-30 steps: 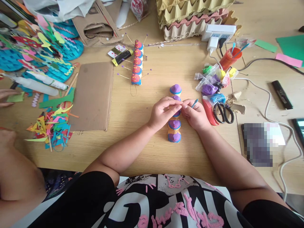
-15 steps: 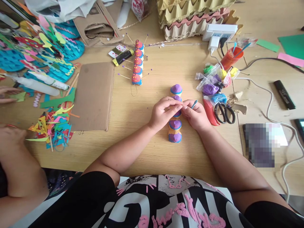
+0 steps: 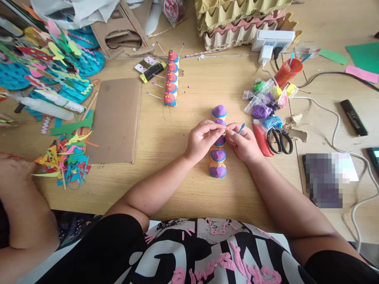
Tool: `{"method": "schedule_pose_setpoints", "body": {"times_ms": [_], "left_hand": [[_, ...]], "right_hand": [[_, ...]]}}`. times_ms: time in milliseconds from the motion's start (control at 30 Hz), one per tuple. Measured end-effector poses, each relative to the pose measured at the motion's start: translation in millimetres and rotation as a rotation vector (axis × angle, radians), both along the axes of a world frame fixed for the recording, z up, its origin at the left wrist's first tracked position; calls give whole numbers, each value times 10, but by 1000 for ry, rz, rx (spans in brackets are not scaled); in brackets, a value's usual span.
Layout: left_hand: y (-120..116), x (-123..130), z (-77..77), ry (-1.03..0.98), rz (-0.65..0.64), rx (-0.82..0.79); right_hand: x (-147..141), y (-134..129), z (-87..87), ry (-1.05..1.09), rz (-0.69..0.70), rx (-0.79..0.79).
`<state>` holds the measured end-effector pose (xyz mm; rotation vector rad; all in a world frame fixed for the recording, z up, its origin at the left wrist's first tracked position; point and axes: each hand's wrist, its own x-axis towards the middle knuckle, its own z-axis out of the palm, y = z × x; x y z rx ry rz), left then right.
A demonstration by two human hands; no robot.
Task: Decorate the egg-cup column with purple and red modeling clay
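Observation:
Above a row of egg-carton cups covered in purple and blue modelling clay (image 3: 218, 155), my two hands meet fingertip to fingertip. My left hand (image 3: 203, 140) is pinched closed; whatever is between its thumb and finger is too small to name. Out of my closed right hand (image 3: 244, 145) sticks the end of a small blue clay modelling tool (image 3: 242, 128). The lower cups carry little red mouth-like marks. My hands hide part of the middle cups.
A red and blue clay-covered carton strip (image 3: 171, 81) with purple-tipped sticks lies farther back. Scissors (image 3: 280, 141), bagged clay (image 3: 261, 111) and an orange cup (image 3: 288, 72) are at right. Cardboard (image 3: 116, 120), paper scraps (image 3: 66, 157) and another person's arm (image 3: 23, 205) are at left.
My hands stay pinched together over the cups, with only a tiny shift. At the far left, the other person's upper hand has drawn back toward the frame's edge.

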<state>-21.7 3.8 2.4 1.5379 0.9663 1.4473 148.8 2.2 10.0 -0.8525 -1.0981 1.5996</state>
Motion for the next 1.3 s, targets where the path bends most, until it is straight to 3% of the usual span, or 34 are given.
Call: {"method": "schedule_pose_setpoints", "body": {"times_ms": [367,700,900,1300], "left_hand": [[0,20,-3,-29,-20,56],[-23,-14,14,2,-18,-23],[-33,-3,44,43,3,88],[-28,-8,30,87,24,114]], "right_hand": [[14,0,-42,-53,18,31],[7,2,-1,-23,23,23],[6,0,-34,-7,6,40],[3,4,-34,-42,-4,27]]}}
